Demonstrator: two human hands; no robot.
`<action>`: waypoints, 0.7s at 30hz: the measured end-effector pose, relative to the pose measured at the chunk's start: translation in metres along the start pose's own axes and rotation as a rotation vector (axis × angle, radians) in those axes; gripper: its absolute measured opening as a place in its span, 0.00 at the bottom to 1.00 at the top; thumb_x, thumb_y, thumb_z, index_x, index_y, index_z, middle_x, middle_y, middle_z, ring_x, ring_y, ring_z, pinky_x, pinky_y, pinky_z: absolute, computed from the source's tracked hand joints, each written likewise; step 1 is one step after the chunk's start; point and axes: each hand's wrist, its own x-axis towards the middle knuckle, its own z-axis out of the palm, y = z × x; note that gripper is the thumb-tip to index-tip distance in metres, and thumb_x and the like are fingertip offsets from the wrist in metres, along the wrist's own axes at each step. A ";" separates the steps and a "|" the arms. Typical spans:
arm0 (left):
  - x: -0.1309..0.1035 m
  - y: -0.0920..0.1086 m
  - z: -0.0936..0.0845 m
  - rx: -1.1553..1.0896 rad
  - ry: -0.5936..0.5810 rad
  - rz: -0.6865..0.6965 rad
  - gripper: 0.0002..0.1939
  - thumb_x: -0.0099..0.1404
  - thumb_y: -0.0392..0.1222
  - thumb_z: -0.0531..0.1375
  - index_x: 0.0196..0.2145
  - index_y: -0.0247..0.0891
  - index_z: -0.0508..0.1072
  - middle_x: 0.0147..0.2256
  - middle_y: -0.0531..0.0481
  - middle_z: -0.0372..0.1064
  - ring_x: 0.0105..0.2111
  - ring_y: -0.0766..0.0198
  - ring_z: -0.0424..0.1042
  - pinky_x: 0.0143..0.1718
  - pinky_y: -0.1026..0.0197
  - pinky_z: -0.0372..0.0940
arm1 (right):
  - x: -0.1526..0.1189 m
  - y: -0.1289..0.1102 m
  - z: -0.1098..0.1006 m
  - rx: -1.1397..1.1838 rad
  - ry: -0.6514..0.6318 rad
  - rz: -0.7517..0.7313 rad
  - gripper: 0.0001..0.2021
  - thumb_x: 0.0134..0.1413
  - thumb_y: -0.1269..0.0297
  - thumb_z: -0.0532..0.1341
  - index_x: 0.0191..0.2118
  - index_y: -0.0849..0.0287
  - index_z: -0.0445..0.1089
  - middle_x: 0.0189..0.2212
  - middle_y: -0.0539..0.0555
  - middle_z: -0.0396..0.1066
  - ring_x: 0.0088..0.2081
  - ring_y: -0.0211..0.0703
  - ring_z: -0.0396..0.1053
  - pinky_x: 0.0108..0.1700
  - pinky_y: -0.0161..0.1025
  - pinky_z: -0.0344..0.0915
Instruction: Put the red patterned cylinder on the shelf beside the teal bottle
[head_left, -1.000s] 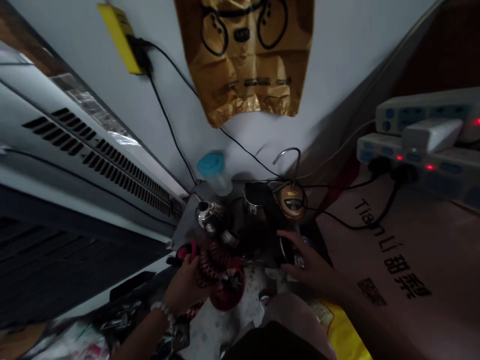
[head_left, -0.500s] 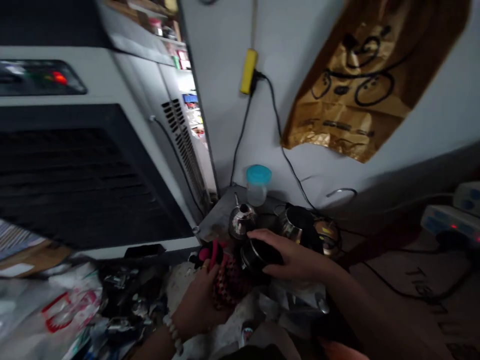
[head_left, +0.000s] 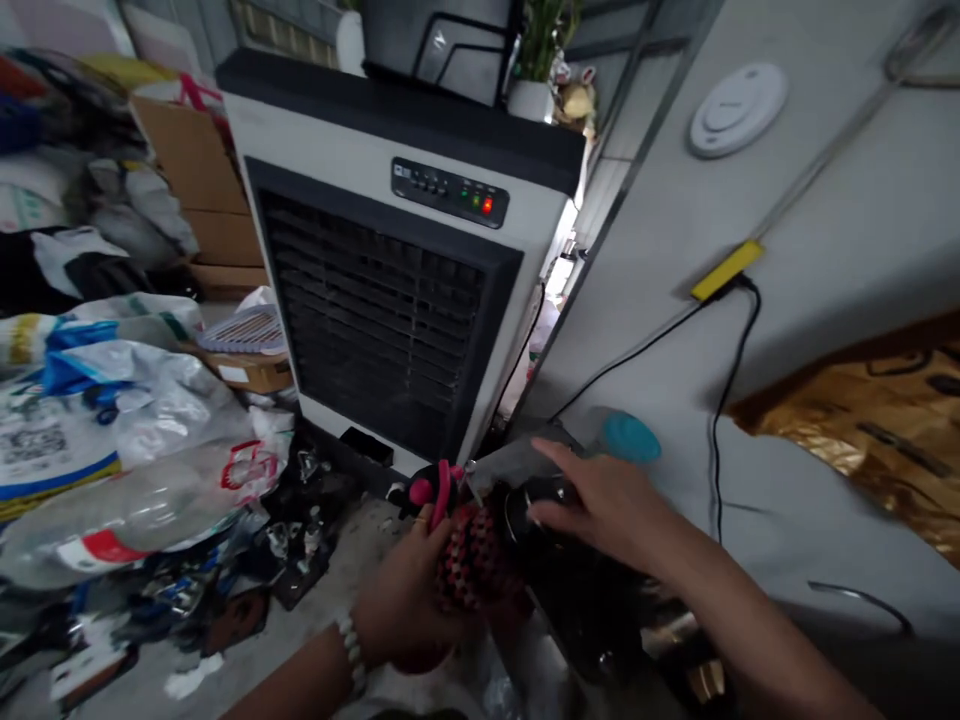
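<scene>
The person's left hand (head_left: pixel 409 610) is closed around a red-and-black patterned holder (head_left: pixel 469 565), with a pink-handled tool (head_left: pixel 439 490) sticking up just behind its fingers (head_left: pixel 420 520). The right hand (head_left: pixel 600 495) lies over the top of a dark round pot (head_left: pixel 536 510), fingers curled loosely on its rim and upper side; it looks like a grip, though how firm it is I cannot tell from here. Pot and holder are touching, the pot just to the right of the holder, both low down by the wall on a small metal counter (head_left: pixel 510 460) crowded with dim kitchenware. A jar with a teal lid (head_left: pixel 630 437) stands just beyond the right hand, against the wall. To the left stands a big air cooler (head_left: pixel 397 290) with a red light on its panel, and plastic bags (head_left: pixel 127 430) are heaped on the floor beside it. A yellow plug strip (head_left: pixel 726 270) hangs on the wall with a black cable (head_left: pixel 724 380) running down. As I judge it, the pot is in hand and brought against the holder but not yet settled anywhere; both hands are mid-handling, with nothing released.
</scene>
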 end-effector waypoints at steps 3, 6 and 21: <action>-0.004 -0.010 -0.012 -0.004 0.047 -0.008 0.33 0.39 0.45 0.65 0.45 0.41 0.63 0.43 0.44 0.65 0.49 0.47 0.60 0.49 0.51 0.59 | 0.015 -0.018 -0.003 0.002 -0.023 -0.037 0.31 0.57 0.49 0.48 0.62 0.57 0.44 0.48 0.62 0.66 0.45 0.55 0.67 0.43 0.51 0.64; -0.006 -0.016 -0.022 -0.002 0.067 -0.019 0.29 0.41 0.43 0.64 0.44 0.43 0.63 0.41 0.46 0.67 0.48 0.48 0.62 0.48 0.50 0.60 | 0.024 -0.032 -0.003 0.006 -0.065 -0.116 0.32 0.53 0.48 0.54 0.61 0.54 0.48 0.53 0.60 0.61 0.50 0.55 0.64 0.47 0.49 0.62; -0.026 -0.061 -0.024 0.026 0.067 -0.035 0.23 0.43 0.47 0.63 0.40 0.48 0.68 0.44 0.46 0.69 0.48 0.46 0.65 0.48 0.47 0.62 | 0.044 -0.059 0.021 0.281 -0.110 -0.337 0.32 0.45 0.63 0.63 0.56 0.51 0.51 0.54 0.56 0.55 0.50 0.45 0.62 0.50 0.38 0.59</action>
